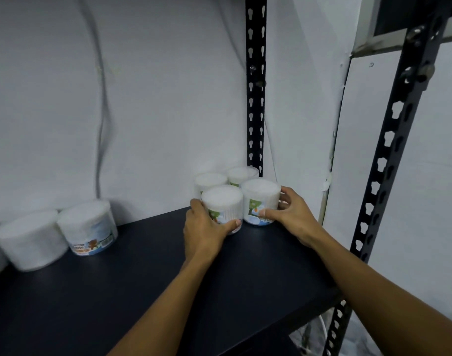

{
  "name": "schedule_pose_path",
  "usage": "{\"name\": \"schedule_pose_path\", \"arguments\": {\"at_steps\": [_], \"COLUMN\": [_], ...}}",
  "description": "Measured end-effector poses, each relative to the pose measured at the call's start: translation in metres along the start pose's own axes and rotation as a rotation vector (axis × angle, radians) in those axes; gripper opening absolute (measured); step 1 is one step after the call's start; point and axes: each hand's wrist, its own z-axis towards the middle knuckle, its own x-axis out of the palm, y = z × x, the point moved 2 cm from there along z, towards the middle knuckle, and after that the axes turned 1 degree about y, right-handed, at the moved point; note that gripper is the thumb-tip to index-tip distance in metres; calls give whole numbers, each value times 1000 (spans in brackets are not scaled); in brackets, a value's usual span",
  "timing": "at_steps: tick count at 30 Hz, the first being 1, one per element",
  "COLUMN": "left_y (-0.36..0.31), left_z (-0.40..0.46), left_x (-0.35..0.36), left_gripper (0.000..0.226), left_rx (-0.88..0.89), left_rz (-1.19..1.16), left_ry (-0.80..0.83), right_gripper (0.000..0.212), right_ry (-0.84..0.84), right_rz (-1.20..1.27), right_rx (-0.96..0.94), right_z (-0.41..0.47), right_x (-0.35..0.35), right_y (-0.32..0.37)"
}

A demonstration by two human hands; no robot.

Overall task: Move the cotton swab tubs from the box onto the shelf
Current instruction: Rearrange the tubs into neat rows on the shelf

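Several white cotton swab tubs stand on the dark shelf [132, 278]. In the back right corner, two tubs sit at the rear [210, 179] and two in front. My left hand [207, 227] is wrapped around the front left tub [223, 201], thumb at its base. My right hand [289, 214] grips the front right tub [261, 199] from its right side. Both front tubs rest on the shelf, touching each other. The box is not in view.
More tubs [89, 224] stand along the wall at the shelf's left end. A black perforated upright [255, 86] rises at the back corner and another [389, 155] at the front right. A white wall is behind.
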Motion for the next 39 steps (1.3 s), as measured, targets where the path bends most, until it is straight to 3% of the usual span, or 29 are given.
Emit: {"name": "schedule_pose_path", "arguments": {"at_steps": [5,10,15,20,25,39], "left_y": [4,11,22,27,23,21], "left_z": [9,11,11,10,7,5], "left_x": [10,1,-13,-11,-10,-9], "left_gripper": [87,95,94,78,70,64], "left_rx": [14,-9,-38,-40,-12,7], "left_rz": [-25,-256,-403,-366,-337,-311], "left_ry": [40,185,344,361,274,228], "right_gripper": [80,67,73,61,44,44], "right_ry": [-27,23,-118,-73,-76,-91], "right_rz": [5,21,138,81,39,35], "right_rx": [3,-33,27,9,-17,-17], "right_z": [8,5,5,2,2,3], "right_x": [-1,-3,-11,-8,-9,-8], "right_y": [-5,-2,-4,-3,-5,-5]}}
